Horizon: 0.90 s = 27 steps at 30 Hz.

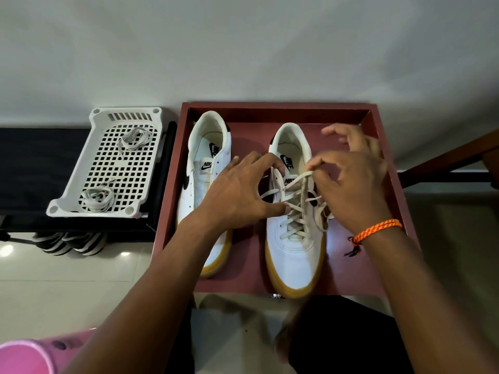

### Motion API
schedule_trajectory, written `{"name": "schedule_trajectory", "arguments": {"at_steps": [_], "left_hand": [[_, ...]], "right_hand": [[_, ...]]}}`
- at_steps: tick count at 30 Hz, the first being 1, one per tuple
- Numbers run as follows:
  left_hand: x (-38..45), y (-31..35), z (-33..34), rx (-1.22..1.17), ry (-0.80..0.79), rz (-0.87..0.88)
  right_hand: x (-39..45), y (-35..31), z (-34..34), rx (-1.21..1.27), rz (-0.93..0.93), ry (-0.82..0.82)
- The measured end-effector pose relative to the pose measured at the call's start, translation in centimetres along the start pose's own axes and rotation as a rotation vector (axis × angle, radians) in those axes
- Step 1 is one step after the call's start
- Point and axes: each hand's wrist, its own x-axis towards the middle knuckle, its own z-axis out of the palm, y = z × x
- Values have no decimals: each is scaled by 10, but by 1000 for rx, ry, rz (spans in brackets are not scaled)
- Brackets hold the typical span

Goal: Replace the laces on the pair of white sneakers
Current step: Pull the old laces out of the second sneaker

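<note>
Far to the left of both hands, a white perforated basket (81,190) sits on a dark shelf (32,168), holding two loose bundles of pale laces (97,200), one at its far end and one at its near end. Just right of the basket lies a dark red tray (378,147) carrying the pair of white sneakers, toes toward the person. The left sneaker (201,190) has bare eyelets and lies under the left forearm, just left of the left hand (240,193). That hand reaches across it to the right sneaker (294,255), fingers spread and mostly straight, fingertips resting on the shoe's left side by the upper eyelets; whether it grips a lace strand cannot be told. The right sneaker sits between the two hands and is laced along most of its length with a cream lace (294,211). The right hand (356,184), blurred, hovers over the shoe's tongue, thumb and forefinger pinching the lace end near the top eyelets, other fingers loosely fanned. An orange braided bracelet (378,230) circles the right wrist.
</note>
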Motion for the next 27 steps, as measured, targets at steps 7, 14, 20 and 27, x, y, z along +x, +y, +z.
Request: {"name": "schedule_trajectory", "arguments": {"at_steps": [7,14,20,27], "left_hand": [[-1,0,1,-31,37,9],[0,0,0,10,14,-8],[0,1,1,12,4,-8],[-1,1,1,-11,24,-5]], "right_hand": [[-15,-13,25,-164,-135,-236],[-3,1,9,-61,-53,-86],[-2,4,10,43,-31,-82],[-12,-7,27,-150,-147,-245]]}}
